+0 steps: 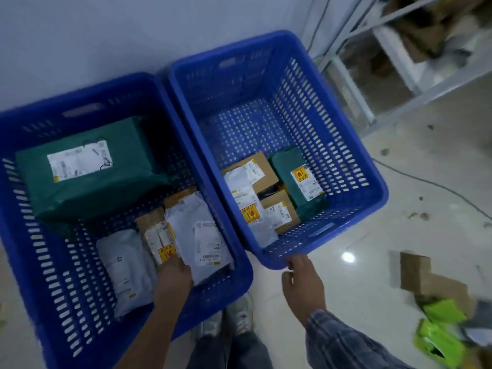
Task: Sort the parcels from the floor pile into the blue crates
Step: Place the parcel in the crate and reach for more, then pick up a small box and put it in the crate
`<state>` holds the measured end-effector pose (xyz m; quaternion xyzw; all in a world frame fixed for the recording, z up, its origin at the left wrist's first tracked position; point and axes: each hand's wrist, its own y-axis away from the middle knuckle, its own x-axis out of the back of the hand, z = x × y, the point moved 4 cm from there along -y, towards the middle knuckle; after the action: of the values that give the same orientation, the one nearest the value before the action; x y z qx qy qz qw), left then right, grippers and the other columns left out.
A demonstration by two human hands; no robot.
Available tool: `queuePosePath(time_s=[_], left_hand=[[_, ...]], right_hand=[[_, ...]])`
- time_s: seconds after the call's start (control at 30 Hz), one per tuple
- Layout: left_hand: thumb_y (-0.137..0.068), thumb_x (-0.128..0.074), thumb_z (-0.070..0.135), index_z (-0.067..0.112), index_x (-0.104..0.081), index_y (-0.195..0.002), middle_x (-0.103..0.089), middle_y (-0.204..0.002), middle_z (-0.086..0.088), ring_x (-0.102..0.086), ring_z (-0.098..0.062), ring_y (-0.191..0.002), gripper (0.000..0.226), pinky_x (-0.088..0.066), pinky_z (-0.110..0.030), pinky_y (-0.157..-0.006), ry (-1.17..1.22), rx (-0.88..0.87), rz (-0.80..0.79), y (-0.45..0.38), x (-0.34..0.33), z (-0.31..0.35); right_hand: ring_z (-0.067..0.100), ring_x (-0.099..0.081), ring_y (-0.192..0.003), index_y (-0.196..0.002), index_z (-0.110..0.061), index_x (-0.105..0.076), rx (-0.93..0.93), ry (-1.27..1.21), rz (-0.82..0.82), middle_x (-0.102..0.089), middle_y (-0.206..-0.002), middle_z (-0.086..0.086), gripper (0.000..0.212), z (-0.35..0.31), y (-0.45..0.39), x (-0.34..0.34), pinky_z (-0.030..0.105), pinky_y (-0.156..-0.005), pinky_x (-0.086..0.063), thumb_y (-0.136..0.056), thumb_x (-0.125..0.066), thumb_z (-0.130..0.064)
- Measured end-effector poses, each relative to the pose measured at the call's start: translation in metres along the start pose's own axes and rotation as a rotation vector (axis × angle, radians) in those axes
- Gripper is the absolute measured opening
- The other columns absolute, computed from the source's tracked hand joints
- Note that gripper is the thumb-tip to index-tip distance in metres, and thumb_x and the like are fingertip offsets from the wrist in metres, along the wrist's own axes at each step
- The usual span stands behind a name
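Two blue crates stand side by side against the wall. The left crate (pixel 32 262) holds a large green parcel (pixel 87 169), a grey bag (pixel 125 270), a small brown box with a yellow sticker (pixel 157 235) and a grey mailer (pixel 202 235). My left hand (pixel 174 274) reaches into this crate and rests on the near ends of the brown box and the grey mailer; its fingertips are hidden. The right crate (pixel 346 145) holds brown boxes (pixel 279 211), a white mailer (pixel 247 198) and a small green parcel (pixel 295 174). My right hand (pixel 303 283) hovers loosely curled at that crate's near corner, holding nothing.
The floor pile lies at the lower right: a brown cardboard box (pixel 426 278) and bright green bags (pixel 439 334). A metal shelf rack (pixel 386 62) with boxes stands at the upper right. A cable (pixel 431 182) crosses the glossy floor. My shoes (pixel 231 320) are between the crates.
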<state>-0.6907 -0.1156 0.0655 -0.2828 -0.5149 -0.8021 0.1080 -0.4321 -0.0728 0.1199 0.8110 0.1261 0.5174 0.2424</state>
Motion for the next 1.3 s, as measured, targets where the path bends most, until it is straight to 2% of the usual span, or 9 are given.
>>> queuePosePath(time_s=[0.1,0.27,0.43,0.5,0.6,0.7,0.83,1.07,1.3], left_hand=[[-0.096,-0.043,0.011,-0.004,-0.048,-0.129,-0.055,-0.124,-0.025,-0.054,-0.04,-0.111,0.037,-0.046,-0.043,-0.096,0.07,-0.118,0.06,0.005,0.011,0.041],[-0.095,-0.046,0.007,-0.003,-0.058,-0.111,-0.06,-0.099,-0.017,-0.055,-0.03,-0.08,0.022,-0.04,-0.034,-0.067,-0.087,-0.518,0.288,0.043,0.001,0.125],[-0.097,-0.044,0.013,0.003,-0.051,-0.113,-0.054,-0.102,-0.017,-0.052,-0.029,-0.076,0.02,-0.041,-0.039,-0.061,-0.389,-0.664,0.058,0.085,-0.075,0.178],[-0.096,-0.044,0.014,0.0,-0.048,-0.114,-0.053,-0.103,-0.02,-0.054,-0.033,-0.083,0.023,-0.046,-0.045,-0.072,-0.607,-0.646,-0.129,0.102,-0.119,0.19],[-0.096,-0.045,0.021,0.002,-0.039,-0.133,-0.047,-0.133,-0.02,-0.052,-0.034,-0.117,0.043,-0.044,-0.035,-0.093,-0.878,-0.565,-0.31,0.132,-0.177,0.205],[-0.096,-0.044,0.024,0.005,-0.039,-0.133,-0.046,-0.136,-0.018,-0.049,-0.032,-0.122,0.041,-0.042,-0.033,-0.097,-1.013,-0.608,-0.375,0.172,-0.23,0.228],[-0.098,-0.038,0.022,0.007,-0.043,-0.102,-0.052,-0.117,-0.015,-0.055,-0.027,-0.103,0.016,-0.046,-0.033,-0.085,-1.144,-0.829,-0.437,0.219,-0.294,0.257],[-0.099,-0.035,0.025,0.004,-0.045,-0.118,-0.05,-0.12,-0.014,-0.055,-0.025,-0.1,0.03,-0.046,-0.032,-0.083,-1.243,-0.95,-0.472,0.262,-0.388,0.288],[-0.099,-0.033,0.027,0.004,-0.043,-0.123,-0.049,-0.126,-0.015,-0.054,-0.027,-0.111,0.034,-0.046,-0.036,-0.095,-1.492,-0.887,-0.519,0.236,-0.46,0.29]], right_hand=[[0.029,-0.057,-0.1,-0.107,-0.007,-0.048,-0.436,-0.216,-0.043,-0.056,-0.116,0.014,0.018,0.057,0.006,0.018,0.029,-0.076,-0.039,-0.09,-0.049,-0.014],[0.029,-0.058,-0.1,-0.095,-0.014,-0.04,-0.561,-0.252,-0.096,-0.057,-0.114,0.014,0.008,0.132,0.027,0.046,0.026,-0.072,-0.034,-0.092,-0.047,-0.019],[0.025,-0.054,-0.087,-0.092,-0.014,-0.042,-0.701,-0.393,-0.069,-0.056,-0.099,0.008,0.007,0.201,0.062,0.066,0.026,-0.072,-0.036,-0.092,-0.047,-0.019],[0.022,-0.05,-0.082,-0.087,-0.014,-0.043,-0.779,-0.487,-0.028,-0.054,-0.094,0.007,0.007,0.229,0.082,0.072,0.026,-0.071,-0.036,-0.091,-0.047,-0.018],[0.021,-0.048,-0.082,-0.07,-0.021,-0.034,-0.88,-0.603,0.032,-0.052,-0.089,0.006,0.025,0.272,0.107,0.088,0.025,-0.072,-0.033,-0.091,-0.047,-0.017],[0.021,-0.048,-0.078,-0.068,-0.022,-0.032,-0.966,-0.697,0.071,-0.05,-0.077,0.001,0.026,0.319,0.132,0.107,0.026,-0.071,-0.035,-0.091,-0.045,-0.017],[0.024,-0.051,-0.078,-0.08,-0.013,-0.041,-1.03,-0.781,0.115,-0.056,-0.086,0.009,0.012,0.377,0.162,0.13,0.028,-0.07,-0.037,-0.091,-0.044,-0.018],[0.027,-0.056,-0.079,-0.086,-0.008,-0.045,-1.13,-0.89,0.161,-0.057,-0.087,0.012,0.009,0.45,0.184,0.131,0.038,-0.08,-0.048,-0.09,-0.045,-0.016],[0.028,-0.058,-0.083,-0.091,-0.01,-0.046,-1.182,-0.979,0.022,-0.058,-0.089,0.01,0.009,0.486,0.159,0.098,0.036,-0.076,-0.047,-0.091,-0.045,-0.019]])
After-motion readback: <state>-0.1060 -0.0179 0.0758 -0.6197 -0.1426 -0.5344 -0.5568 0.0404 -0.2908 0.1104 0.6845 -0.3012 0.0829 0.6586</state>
